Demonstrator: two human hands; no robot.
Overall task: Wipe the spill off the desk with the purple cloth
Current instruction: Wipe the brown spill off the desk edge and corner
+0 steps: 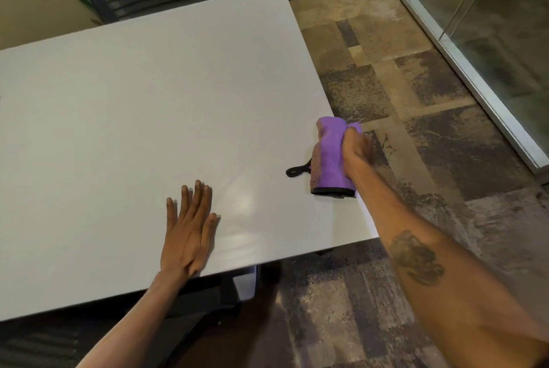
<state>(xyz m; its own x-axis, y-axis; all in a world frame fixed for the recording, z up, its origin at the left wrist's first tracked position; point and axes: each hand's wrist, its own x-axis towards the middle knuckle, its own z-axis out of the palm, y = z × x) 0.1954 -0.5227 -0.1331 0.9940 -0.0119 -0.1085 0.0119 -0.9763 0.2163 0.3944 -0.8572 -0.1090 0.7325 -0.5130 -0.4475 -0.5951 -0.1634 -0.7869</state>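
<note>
Right hand (355,149) clenched on the purple cloth (331,157).
Left hand (190,228) lay released, flat on the table (133,115), at 8 o'clock from the cloth.

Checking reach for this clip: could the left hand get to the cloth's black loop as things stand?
Probably yes. The left hand lies flat on the desk, and only bare desk separates it from the black loop beside the purple cloth.
</note>
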